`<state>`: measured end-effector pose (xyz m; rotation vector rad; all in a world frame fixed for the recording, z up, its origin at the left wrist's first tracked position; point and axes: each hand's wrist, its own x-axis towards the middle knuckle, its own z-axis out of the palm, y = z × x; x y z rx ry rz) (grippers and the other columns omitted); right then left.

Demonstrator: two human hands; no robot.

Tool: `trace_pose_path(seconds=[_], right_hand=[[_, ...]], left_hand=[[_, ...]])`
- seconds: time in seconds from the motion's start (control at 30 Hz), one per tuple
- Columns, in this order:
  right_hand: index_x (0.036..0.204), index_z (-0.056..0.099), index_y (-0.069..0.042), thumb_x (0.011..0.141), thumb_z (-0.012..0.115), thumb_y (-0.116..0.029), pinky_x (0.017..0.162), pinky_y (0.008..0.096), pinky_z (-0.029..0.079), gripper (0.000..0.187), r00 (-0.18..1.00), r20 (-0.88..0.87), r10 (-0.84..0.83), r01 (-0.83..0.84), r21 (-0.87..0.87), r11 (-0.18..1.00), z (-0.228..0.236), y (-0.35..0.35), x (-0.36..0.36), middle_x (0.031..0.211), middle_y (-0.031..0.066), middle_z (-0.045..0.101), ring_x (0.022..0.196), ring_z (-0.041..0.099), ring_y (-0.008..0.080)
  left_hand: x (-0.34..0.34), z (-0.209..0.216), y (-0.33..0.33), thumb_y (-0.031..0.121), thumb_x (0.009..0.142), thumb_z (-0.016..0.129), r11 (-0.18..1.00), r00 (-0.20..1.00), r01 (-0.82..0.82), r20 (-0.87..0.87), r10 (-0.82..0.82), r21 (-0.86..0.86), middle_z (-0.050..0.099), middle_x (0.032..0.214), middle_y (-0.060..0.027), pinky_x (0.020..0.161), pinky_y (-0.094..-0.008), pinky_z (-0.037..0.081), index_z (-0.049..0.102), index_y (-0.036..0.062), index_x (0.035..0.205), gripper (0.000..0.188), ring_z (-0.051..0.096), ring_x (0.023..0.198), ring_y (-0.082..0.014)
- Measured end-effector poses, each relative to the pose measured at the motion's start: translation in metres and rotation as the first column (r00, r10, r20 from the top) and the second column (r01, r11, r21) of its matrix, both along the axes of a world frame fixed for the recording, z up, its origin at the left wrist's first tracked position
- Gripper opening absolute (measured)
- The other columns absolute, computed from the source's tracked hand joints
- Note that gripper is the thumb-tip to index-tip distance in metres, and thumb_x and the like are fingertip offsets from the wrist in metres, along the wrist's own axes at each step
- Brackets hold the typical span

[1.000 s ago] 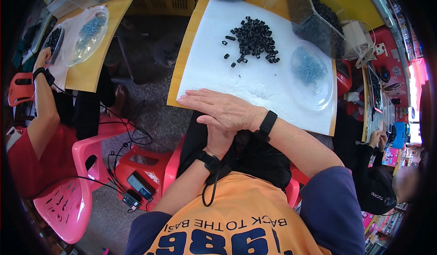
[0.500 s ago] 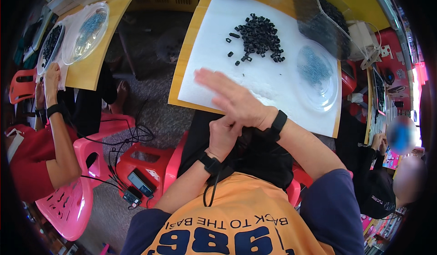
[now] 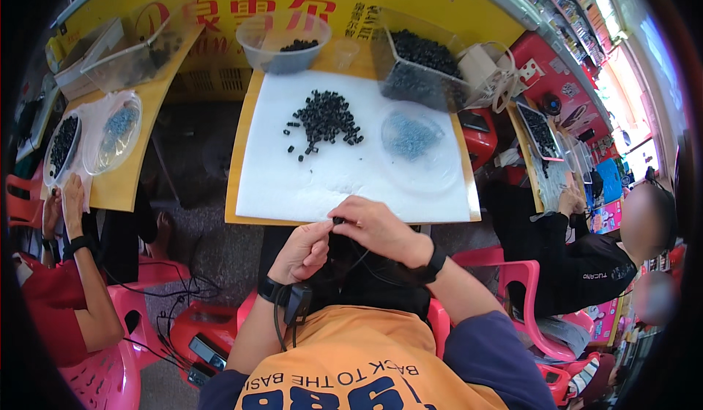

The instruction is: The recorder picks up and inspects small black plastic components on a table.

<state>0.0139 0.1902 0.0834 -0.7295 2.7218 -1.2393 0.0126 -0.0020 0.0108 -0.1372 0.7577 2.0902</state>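
Above my lap, just off the near edge of the white foam sheet (image 3: 293,183), both hands meet at a small black plastic part (image 3: 338,220). My left hand (image 3: 304,250) is closed, its thumb and forefinger tips at the part's left side. From the right, my right hand (image 3: 384,232) pinches the same part between bent fingers. On the sheet lies a pile of black plastic parts (image 3: 324,123), a few of them loose at its left. Right of it, a round clear plastic tray (image 3: 439,168) holds many tiny bluish metal pieces (image 3: 411,136).
Behind the sheet stand a clear tub (image 3: 253,40) and a larger clear bin (image 3: 425,91), both holding black parts. A white device with a cable (image 3: 483,73) sits beside the bin. People work at tables on both sides; cables and a red stool (image 3: 190,322) are at lower left.
My right hand, earlier stretched out over my left, has drawn back and bent its fingers round the black part. The hands now sit side by side. The view has tilted up.
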Motion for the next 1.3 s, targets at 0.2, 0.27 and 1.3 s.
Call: trace_pose_path(seconds=[0.2, 0.27, 1.3], right_hand=[[0.101, 0.068, 0.002, 0.082, 0.073, -0.023, 0.078, 0.0325, 0.051, 0.032, 0.866, -0.255, -0.43, 0.425, -0.074, 0.902, 0.101, 0.112, -0.106, 0.097, 0.0151, 0.069, 0.089, 0.066, 0.0253], [0.102, 0.068, 0.003, 0.082, 0.073, -0.024, 0.078, 0.0318, 0.051, 0.034, 0.818, -0.255, -0.515, 0.492, -0.153, 0.857, 0.115, 0.135, -0.126, 0.096, 0.0152, 0.069, 0.087, 0.066, 0.0242], [0.091, 0.068, -0.002, 0.084, 0.059, -0.008, 0.079, 0.0447, 0.05, 0.013, 0.901, -0.201, -0.385, 0.396, 0.015, 0.918, -0.042, 0.04, -0.095, 0.091, 0.0217, 0.066, 0.088, 0.063, 0.0387]], left_hand=[[-0.013, 0.006, -0.009, 0.035, 0.102, 0.049, 0.981, 0.997, -0.057, 0.053, 0.048, 0.186, 0.042, 0.051, 0.0058, 0.033, -0.016, 0.023, 0.047, -0.0006, 0.132, 0.047, 0.031, 0.035, -0.0015], [-0.016, 0.01, -0.014, 0.033, 0.103, 0.047, 0.962, 0.987, -0.137, 0.111, 0.114, 0.234, 0.042, 0.052, 0.006, 0.033, -0.0159, 0.023, 0.049, 0.0003, 0.13, 0.043, 0.031, 0.036, -0.0015], [-0.028, -0.008, -0.02, 0.022, 0.101, 0.052, 0.863, 0.897, -0.436, 0.206, 0.392, 0.255, 0.051, 0.072, 0.0013, 0.051, -0.0195, 0.037, 0.059, 0.0061, 0.12, 0.026, 0.043, 0.058, -0.0092]])
